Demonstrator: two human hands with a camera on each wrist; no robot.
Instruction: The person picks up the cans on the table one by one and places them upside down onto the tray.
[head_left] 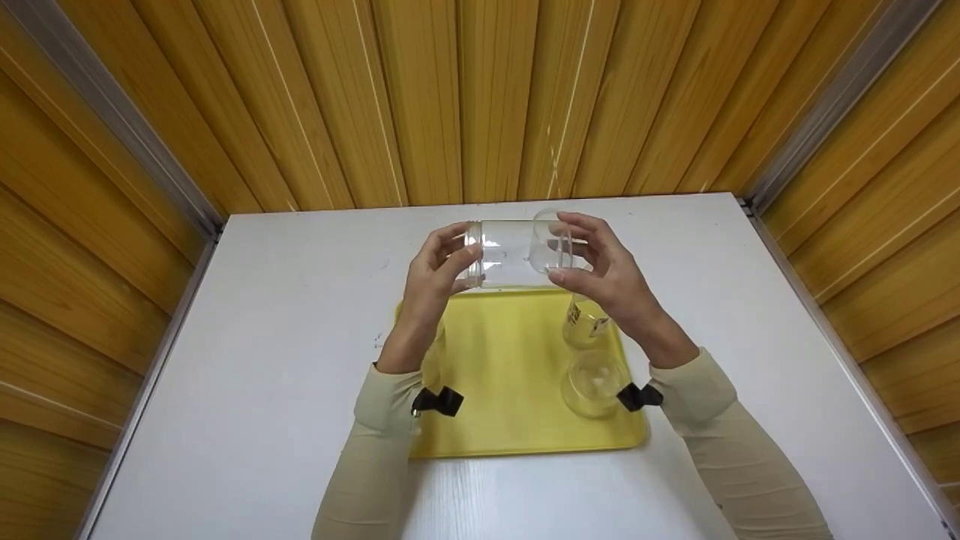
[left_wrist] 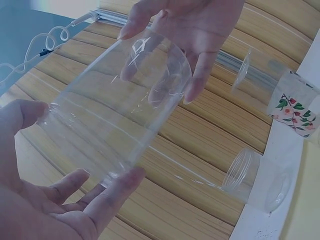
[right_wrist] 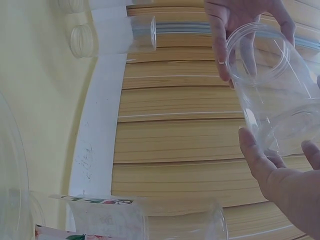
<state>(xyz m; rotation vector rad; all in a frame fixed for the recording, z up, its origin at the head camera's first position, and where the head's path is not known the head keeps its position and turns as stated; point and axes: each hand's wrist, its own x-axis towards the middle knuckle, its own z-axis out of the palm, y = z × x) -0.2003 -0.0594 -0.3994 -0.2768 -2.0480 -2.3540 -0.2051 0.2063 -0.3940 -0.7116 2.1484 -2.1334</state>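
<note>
A clear, wide jar is held on its side above the far edge of a yellow tray. My left hand grips its threaded mouth end, thumb in front and fingers behind. At the base end, my right hand curls thumb and fingers around the wall. The right wrist view shows the screw rim facing the left palm. Through the transparent wall, the right fingers are visible in the left wrist view. Nothing shows inside the jar.
On the tray's right side stand a clear jar with a floral print and a plain clear one. More clear jars line its left side, largely hidden by the left forearm in the head view. Wood-panelled walls enclose the white table.
</note>
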